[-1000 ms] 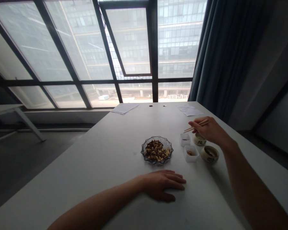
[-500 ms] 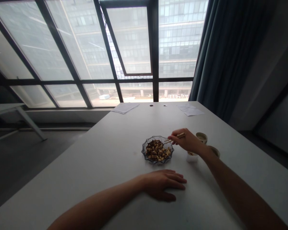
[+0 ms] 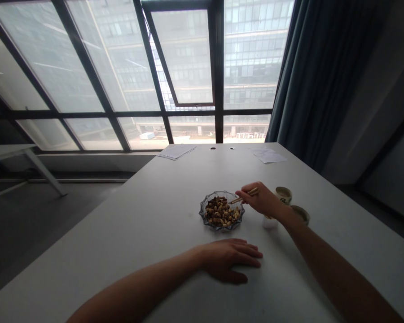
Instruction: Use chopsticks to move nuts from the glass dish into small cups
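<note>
My right hand [image 3: 261, 199] holds a pair of wooden chopsticks [image 3: 236, 200], their tips reaching over the rim of a faceted glass dish [image 3: 221, 227]. The dish is heaped with roasted peanuts [image 3: 220, 211]. I cannot tell whether the tips grip a peanut. My left hand [image 3: 230, 261] lies palm down on the white table [image 3: 138, 224], just in front of the dish and apart from it, holding nothing. Behind my right hand, a small white square container [image 3: 270, 222] is partly hidden.
Two small ceramic cups [image 3: 283, 194] [image 3: 301, 214] stand to the right of the dish. Sheets of paper [image 3: 176, 151] [image 3: 268, 156] lie at the far end of the table. Beyond it are a large window and a dark curtain [image 3: 309, 76].
My right hand has moved left from above the small containers to the dish, bringing the chopstick tips over its rim. It now hides the containers. My left hand has stayed in place.
</note>
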`<state>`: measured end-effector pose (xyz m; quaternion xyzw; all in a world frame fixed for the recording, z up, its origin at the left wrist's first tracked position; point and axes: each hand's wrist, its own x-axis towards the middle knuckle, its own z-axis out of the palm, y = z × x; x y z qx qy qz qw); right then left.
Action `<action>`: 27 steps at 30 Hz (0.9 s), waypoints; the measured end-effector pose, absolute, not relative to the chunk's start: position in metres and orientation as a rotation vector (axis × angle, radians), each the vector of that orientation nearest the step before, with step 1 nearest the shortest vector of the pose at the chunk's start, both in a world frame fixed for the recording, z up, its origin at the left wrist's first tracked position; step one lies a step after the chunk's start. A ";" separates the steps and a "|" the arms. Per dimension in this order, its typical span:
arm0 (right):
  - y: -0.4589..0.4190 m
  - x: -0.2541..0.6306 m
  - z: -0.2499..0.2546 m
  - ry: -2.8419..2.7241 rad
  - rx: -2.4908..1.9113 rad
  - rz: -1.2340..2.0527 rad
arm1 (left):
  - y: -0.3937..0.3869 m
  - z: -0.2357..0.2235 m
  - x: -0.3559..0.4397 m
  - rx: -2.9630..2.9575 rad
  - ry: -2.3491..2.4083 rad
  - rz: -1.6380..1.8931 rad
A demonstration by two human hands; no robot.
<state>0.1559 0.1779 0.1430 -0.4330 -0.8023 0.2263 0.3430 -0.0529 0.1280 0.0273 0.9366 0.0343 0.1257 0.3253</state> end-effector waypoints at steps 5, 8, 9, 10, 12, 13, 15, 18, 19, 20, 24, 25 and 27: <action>0.162 0.171 0.171 -2.042 -1.142 0.544 | 0.129 0.026 -0.053 2.452 0.079 0.340; 0.149 0.187 0.189 -1.985 -1.158 0.481 | 0.128 0.026 -0.053 2.456 0.075 0.350; 0.146 0.193 0.194 -1.957 -1.173 0.450 | 0.128 0.026 -0.053 2.458 0.079 0.347; 0.144 0.199 0.197 -1.928 -1.194 0.413 | 0.128 0.026 -0.053 2.459 0.082 0.342; 0.141 0.212 0.202 -1.869 -1.245 0.330 | 0.128 0.027 -0.053 2.461 0.079 0.340; 0.142 0.217 0.203 -1.844 -1.274 0.296 | 0.128 0.026 -0.054 2.462 0.073 0.344; 0.144 0.225 0.204 -1.809 -1.327 0.263 | 0.129 0.026 -0.054 2.466 0.063 0.357; 0.150 0.229 0.203 -1.815 -1.394 0.290 | 0.129 0.025 -0.054 2.475 0.073 0.350; 0.152 0.229 0.203 -1.820 -1.410 0.303 | 0.129 0.025 -0.054 2.477 0.078 0.342; 0.153 0.228 0.202 -1.823 -1.420 0.314 | 0.129 0.025 -0.054 2.478 0.080 0.337; 0.153 0.221 0.201 -1.799 -1.373 0.352 | 0.129 0.025 -0.054 2.475 0.076 0.342; 0.152 0.217 0.200 -1.793 -1.343 0.378 | 0.129 0.025 -0.054 2.474 0.075 0.345; 0.151 0.208 0.198 -1.792 -1.283 0.475 | 0.128 0.025 -0.054 2.472 0.074 0.351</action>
